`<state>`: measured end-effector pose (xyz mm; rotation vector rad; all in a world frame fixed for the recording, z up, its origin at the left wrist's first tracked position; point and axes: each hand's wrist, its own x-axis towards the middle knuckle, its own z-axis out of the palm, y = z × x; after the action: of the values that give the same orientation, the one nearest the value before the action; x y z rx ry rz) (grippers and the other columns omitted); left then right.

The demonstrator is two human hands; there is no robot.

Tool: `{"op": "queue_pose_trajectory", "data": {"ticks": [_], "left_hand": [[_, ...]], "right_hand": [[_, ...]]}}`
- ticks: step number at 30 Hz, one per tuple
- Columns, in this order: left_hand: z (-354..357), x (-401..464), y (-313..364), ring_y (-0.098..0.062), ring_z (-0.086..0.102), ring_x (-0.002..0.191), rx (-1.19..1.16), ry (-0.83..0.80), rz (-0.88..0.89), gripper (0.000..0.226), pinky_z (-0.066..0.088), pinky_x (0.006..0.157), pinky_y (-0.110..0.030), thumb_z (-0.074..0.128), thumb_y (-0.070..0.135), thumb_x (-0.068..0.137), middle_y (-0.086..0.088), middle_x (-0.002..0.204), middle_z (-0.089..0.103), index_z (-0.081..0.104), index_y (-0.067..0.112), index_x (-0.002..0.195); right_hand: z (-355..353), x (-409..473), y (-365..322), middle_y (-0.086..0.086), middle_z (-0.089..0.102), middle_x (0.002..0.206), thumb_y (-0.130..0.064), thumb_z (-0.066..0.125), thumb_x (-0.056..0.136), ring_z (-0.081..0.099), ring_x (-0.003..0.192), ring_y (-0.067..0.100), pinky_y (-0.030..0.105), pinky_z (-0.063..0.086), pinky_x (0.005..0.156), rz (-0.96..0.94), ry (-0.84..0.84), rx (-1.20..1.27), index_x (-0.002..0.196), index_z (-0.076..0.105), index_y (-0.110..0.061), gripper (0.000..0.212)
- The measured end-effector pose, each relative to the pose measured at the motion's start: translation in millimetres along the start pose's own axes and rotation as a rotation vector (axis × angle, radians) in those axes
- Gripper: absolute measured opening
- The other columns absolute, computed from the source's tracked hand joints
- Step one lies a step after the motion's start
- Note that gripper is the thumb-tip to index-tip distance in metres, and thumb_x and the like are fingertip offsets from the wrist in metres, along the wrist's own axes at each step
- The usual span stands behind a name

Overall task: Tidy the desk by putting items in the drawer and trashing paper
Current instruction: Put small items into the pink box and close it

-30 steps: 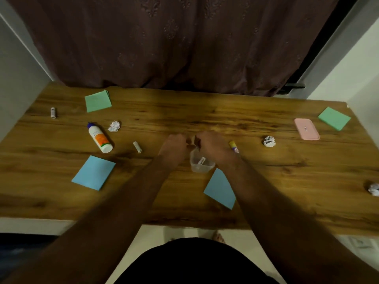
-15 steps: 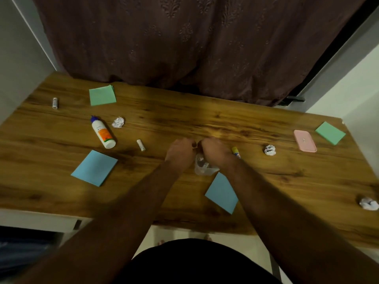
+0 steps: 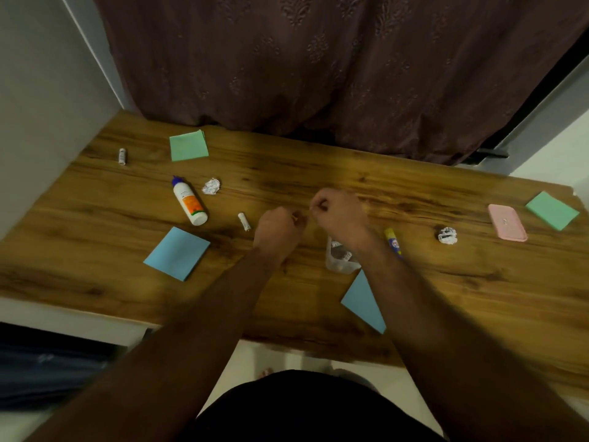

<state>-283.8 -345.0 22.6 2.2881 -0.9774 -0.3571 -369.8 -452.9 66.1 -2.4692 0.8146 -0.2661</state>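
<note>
The clear tub [image 3: 340, 260] sits mid-desk, right under the right wrist, just nearer the person than both fists. Right hand [image 3: 339, 212] is curled, fingertips pinched on something too small to make out. Left hand [image 3: 278, 229] is curled too, knuckles beside it; whether it holds anything, I can't tell. The right is nearer the tub. A glue stick [image 3: 393, 243] lies just right, long axis running away from the person.
</note>
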Motion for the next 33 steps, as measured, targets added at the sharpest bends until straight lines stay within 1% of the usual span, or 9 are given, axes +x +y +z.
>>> {"op": "queue_pose_trajectory", "data": {"ticks": [4, 9, 13, 15, 20, 23, 26, 29, 33], "left_hand": [[-16.4, 0.7, -24.5, -0.019, 0.066, 0.087, -0.017, 0.051, -0.112, 0.024, 0.05, 0.071, -0.028, 0.05, 0.033, 0.09, 0.003, 0.098, 0.071, 0.07, 0.028, 0.103], [-41.6, -6.3, -57.3, -0.019, 0.065, 0.089, 0.036, 0.132, -0.268, 0.024, 0.055, 0.076, -0.036, 0.053, 0.039, 0.092, 0.001, 0.097, 0.07, 0.068, 0.023, 0.104], [-64.3, -15.2, -85.6, -0.019, 0.066, 0.087, 0.048, 0.22, -0.379, 0.018, 0.053, 0.072, -0.031, 0.053, 0.031, 0.093, -0.002, 0.099, 0.07, 0.067, 0.026, 0.103], [-70.7, -22.6, -97.2, -0.019, 0.066, 0.088, 0.044, 0.279, -0.399, 0.014, 0.048, 0.07, -0.027, 0.057, 0.029, 0.091, -0.001, 0.099, 0.071, 0.067, 0.027, 0.101], [-82.2, -26.3, -115.0, -0.017, 0.066, 0.086, -0.005, 0.328, -0.388, 0.011, 0.054, 0.075, -0.032, 0.061, 0.026, 0.092, -0.001, 0.098, 0.07, 0.066, 0.025, 0.102], [-91.2, -16.8, -128.6, -0.012, 0.064, 0.08, -0.048, 0.321, -0.381, 0.006, 0.049, 0.064, -0.025, 0.062, 0.027, 0.091, 0.003, 0.093, 0.07, 0.064, 0.028, 0.096], [-110.1, -3.0, -142.5, -0.005, 0.059, 0.069, -0.064, 0.313, -0.343, 0.005, 0.04, 0.054, -0.017, 0.06, 0.028, 0.092, 0.008, 0.086, 0.066, 0.063, 0.026, 0.094], [-138.7, 11.8, -166.7, -0.01, 0.062, 0.077, -0.062, 0.312, -0.326, 0.017, 0.044, 0.058, -0.022, 0.057, 0.031, 0.093, 0.004, 0.09, 0.067, 0.065, 0.02, 0.101], [-175.5, 40.6, -209.7, -0.014, 0.062, 0.09, -0.105, 0.324, -0.367, 0.021, 0.046, 0.072, -0.026, 0.058, 0.033, 0.093, 0.004, 0.101, 0.065, 0.061, 0.019, 0.109]], "right_hand": [[24.9, 5.4, -12.6, -0.009, 0.068, 0.084, -0.021, 0.063, 0.087, 0.061, 0.079, 0.007, 0.022, 0.049, 0.066, 0.024, 0.028, 0.236, 0.083, 0.069, -0.023, 0.008], [52.0, 20.1, -30.9, -0.009, 0.065, 0.082, -0.02, 0.062, 0.088, 0.06, 0.076, 0.008, 0.018, 0.04, 0.059, -0.027, -0.06, 0.277, 0.083, 0.067, -0.025, 0.008], [80.9, 36.6, -47.6, -0.001, 0.069, 0.093, -0.015, 0.062, 0.089, 0.064, 0.086, 0.017, 0.027, 0.051, 0.073, 0.017, -0.184, 0.307, 0.086, 0.064, -0.023, 0.009], [95.3, 39.1, -52.2, 0.001, 0.069, 0.101, -0.015, 0.063, 0.088, 0.063, 0.091, 0.017, 0.026, 0.049, 0.076, 0.037, -0.213, 0.304, 0.089, 0.065, -0.024, 0.009], [113.5, 41.1, -59.9, 0.004, 0.066, 0.11, -0.024, 0.066, 0.089, 0.059, 0.096, 0.018, 0.026, 0.043, 0.072, 0.022, -0.267, 0.191, 0.109, 0.065, -0.015, 0.022], [122.6, 50.0, -69.1, 0.008, 0.064, 0.118, -0.026, 0.063, 0.092, 0.059, 0.109, 0.023, 0.026, 0.041, 0.074, 0.042, -0.282, 0.125, 0.121, 0.059, -0.012, 0.033], [135.0, 65.5, -78.5, 0.01, 0.058, 0.129, -0.027, 0.061, 0.093, 0.055, 0.119, 0.027, 0.033, 0.047, 0.088, 0.092, -0.28, -0.035, 0.132, 0.052, -0.014, 0.042], [146.0, 74.9, -89.8, 0.011, 0.052, 0.138, -0.028, 0.056, 0.095, 0.051, 0.126, 0.029, 0.039, 0.043, 0.102, 0.105, -0.31, -0.226, 0.138, 0.048, -0.017, 0.045], [152.8, 77.9, -104.4, 0.009, 0.061, 0.126, -0.025, 0.051, 0.097, 0.059, 0.111, 0.024, 0.03, 0.044, 0.084, 0.158, -0.3, -0.352, 0.12, 0.061, -0.017, 0.027]]}}
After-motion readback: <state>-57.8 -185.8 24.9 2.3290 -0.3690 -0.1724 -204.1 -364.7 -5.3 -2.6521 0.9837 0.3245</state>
